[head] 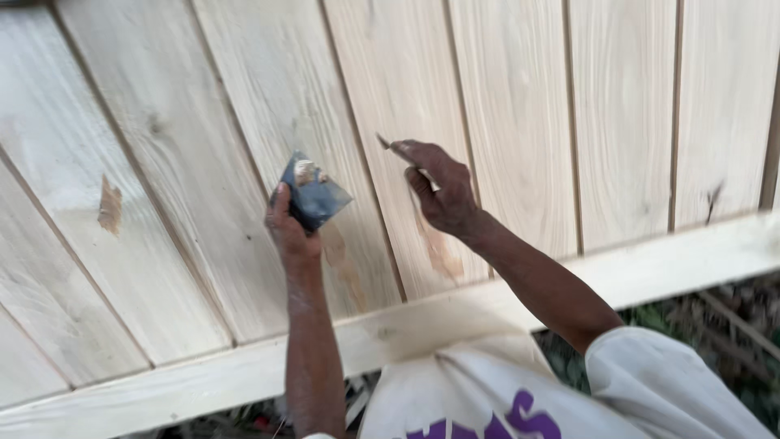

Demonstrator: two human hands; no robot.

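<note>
Right hand (439, 191): clenched round a small putty knife (396, 152), thumb and curled fingers pinching the handle; blade tip jutting up and left past the knuckles, touching or just off the wood, cannot tell which.
Left hand (288, 228): gripping a dark flat scraper plate (315, 197) from below, plate tilted, facing up.
Filler dab (305, 171): pale tan lump sitting on the upper part of the plate, soft and pasty in look.
Key relation: dab lying to the left of the knife tip and a little lower, near but apart; right hand the nearer one to the board seam, left hand just beside it, holding the supply.
Knife long axis: slanting from lower right to upper left, roughly across the seam (357, 146) between two boards.
Panel (520, 122): pale raw planks set edge to edge, running diagonally through the view, strong grain, narrow dark grooves between.
Filled patches (441, 256): tan smears on the wood below the right hand; another (110, 205) far left, matte and darker than the planks.
Bottom rail (666, 260): plain light wooden strip crossing under the planks, square-edged.
Sleeve (650, 382): white cloth, loose, at the right elbow.
Ground (731, 325): dark leaves and debris beyond the rail, blurred.
</note>
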